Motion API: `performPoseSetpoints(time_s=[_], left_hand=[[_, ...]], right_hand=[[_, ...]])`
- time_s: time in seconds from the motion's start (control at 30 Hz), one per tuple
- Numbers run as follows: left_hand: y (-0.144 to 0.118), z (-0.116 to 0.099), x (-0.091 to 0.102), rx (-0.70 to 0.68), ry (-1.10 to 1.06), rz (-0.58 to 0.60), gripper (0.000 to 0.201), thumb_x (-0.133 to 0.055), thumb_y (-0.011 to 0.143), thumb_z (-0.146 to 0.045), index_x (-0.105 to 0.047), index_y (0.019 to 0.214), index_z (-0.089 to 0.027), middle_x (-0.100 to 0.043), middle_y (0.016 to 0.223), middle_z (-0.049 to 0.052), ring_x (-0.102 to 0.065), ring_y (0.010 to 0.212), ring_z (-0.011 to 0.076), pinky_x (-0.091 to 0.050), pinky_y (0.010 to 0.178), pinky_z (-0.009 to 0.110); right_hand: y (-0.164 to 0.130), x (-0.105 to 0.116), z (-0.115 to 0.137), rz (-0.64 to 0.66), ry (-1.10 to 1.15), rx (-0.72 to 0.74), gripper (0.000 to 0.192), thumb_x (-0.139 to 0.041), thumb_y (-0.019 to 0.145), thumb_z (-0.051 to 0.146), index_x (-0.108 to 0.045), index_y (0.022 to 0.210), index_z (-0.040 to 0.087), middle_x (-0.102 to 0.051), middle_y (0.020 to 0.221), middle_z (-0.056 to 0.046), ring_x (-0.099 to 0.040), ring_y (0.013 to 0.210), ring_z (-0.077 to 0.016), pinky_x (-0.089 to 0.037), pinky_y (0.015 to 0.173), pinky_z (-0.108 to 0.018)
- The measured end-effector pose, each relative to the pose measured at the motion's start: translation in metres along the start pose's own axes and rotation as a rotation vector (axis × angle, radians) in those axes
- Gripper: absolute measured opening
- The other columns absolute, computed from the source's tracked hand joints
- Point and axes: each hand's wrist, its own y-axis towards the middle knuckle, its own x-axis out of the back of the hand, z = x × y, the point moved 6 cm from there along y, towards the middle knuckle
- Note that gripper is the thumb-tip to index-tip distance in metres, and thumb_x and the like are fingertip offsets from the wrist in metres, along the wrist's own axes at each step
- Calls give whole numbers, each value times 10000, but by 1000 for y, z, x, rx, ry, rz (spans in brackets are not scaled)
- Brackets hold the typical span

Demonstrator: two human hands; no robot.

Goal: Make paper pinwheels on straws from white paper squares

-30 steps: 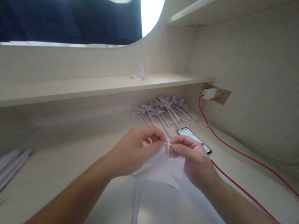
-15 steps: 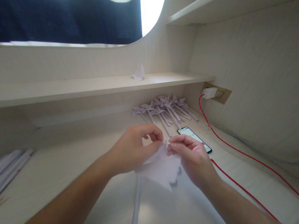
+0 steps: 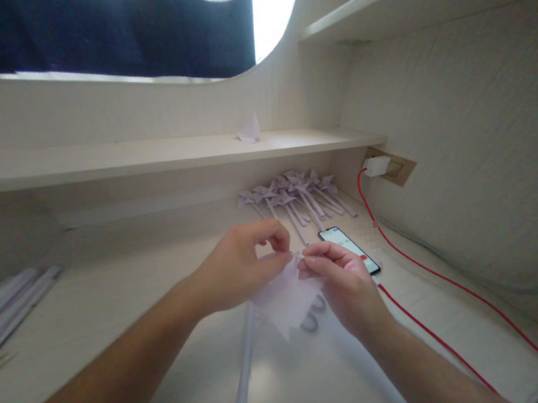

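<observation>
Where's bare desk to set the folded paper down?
Bare desk lies between the paper strips at left and the left hand. Crowded: the pinwheels, phone and red cable beyond the right hand.

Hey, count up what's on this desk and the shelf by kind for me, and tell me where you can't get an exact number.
White paper piece pinched by left hand and right hand: 1
Rolled white paper stick under it: 1
Black smartphone: 1
Red charging cable: 1
White wall charger: 1
Small folded white paper on shelf: 1
Pale paper pinwheels, overlapping pile, uncountable: 1
Total: 7
</observation>
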Motion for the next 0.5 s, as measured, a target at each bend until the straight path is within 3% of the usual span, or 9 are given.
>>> performPoseSetpoints(time_s=[0.2, 0.5], left_hand=[[1, 2, 1, 6, 25, 2, 96, -645, 856, -184, -733, 863, -223, -749, 911, -17, -676, 894, 166, -488, 844, 289], [1, -6, 3, -135, 38, -38, 104, -653, 857, -134, -726, 860, -208, -747, 927, 2, -679, 896, 159, -496, 871, 287]], right_hand=[[1, 2, 0, 5, -11, 11, 162, -882, 749, 276, -773, 844, 203, -794, 755, -34, -701, 691, -166, -524, 677, -276], [1, 0, 1, 9, -13, 33, 133, -872, 766, 265, -781, 844, 207, -798, 763, -26, -704, 693, -145, -531, 712, -263]])
